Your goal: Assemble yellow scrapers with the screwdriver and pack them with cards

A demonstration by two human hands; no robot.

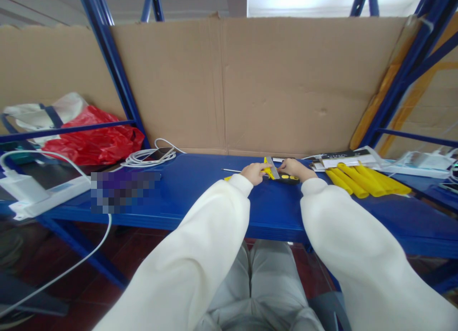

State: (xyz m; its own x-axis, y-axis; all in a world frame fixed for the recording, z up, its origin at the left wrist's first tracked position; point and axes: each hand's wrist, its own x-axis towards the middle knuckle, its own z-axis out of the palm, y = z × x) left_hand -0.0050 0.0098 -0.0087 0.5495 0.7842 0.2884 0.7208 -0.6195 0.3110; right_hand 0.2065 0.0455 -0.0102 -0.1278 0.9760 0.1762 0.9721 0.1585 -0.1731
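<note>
Between my hands, over the blue tabletop (200, 178), is a yellow-and-grey scraper-like tool (273, 168) with a flat grey plate. My left hand (253, 172) closes on its yellow side, the index finger stretched along it. From the other side, the bent fingers of my right hand (292, 168) meet the grey plate; their tips are small and partly hidden. Just below the right hand lies a black-and-yellow handle (289, 179). A thin metal shaft (231, 170) sticks out left of my left hand, which hides part of it.
Several yellow tubes (354, 181) and flat black-and-white packages (347, 158) lie to the right. Leftward are a coiled white cable (148, 157), a power strip (53, 200) with a charger, and a red plastic bag (95, 135). A cardboard panel (279, 83) closes off the back.
</note>
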